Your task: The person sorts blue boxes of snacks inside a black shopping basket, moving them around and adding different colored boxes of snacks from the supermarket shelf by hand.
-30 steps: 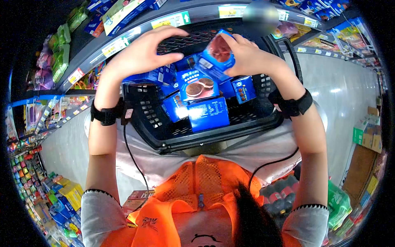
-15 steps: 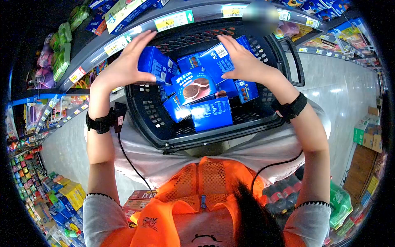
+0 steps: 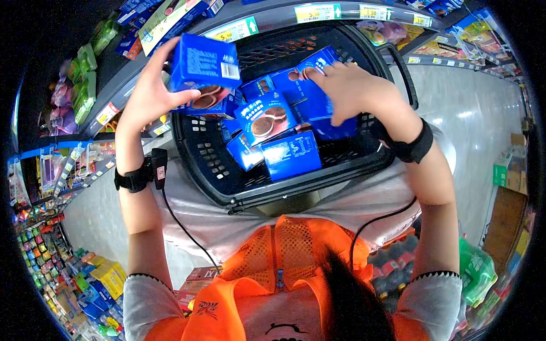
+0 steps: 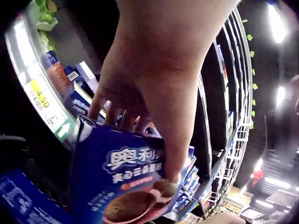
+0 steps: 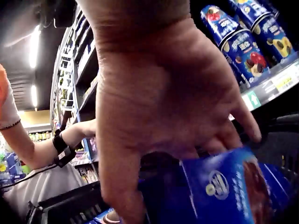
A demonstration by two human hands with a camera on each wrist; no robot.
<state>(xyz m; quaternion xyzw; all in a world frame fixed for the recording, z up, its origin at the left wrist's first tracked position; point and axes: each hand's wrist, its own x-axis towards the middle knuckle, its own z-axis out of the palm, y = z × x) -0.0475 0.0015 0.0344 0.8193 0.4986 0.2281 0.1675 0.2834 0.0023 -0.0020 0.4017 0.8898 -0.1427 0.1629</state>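
The left hand (image 3: 151, 94) grips a blue cookie box (image 3: 206, 59) above the left rear of a black basket (image 3: 227, 196); the left wrist view shows its thumb on the front of that box (image 4: 117, 172) and the fingers behind. Over the basket's right side, the right hand (image 3: 364, 91) has its fingers spread and bent down at a blue box (image 3: 318, 108). In the right wrist view the right hand (image 5: 163, 98) is just above a blue box (image 5: 224, 186); whether it touches is unclear. Several more blue boxes lie in the basket, one with cookies pictured (image 3: 264, 119) on top.
A shelf edge with price tags (image 3: 318, 12) runs behind the basket, and its goods (image 3: 170, 23) stand above. The basket's handle (image 3: 401, 74) sticks out at the right. Bottles (image 3: 392, 267) and a green pack (image 3: 475, 273) are at the lower right.
The left hand now holds a box lifted from the left side of the basket. A box in the right hand went down into the basket, and that hand has moved slightly right, its fingers more bent.
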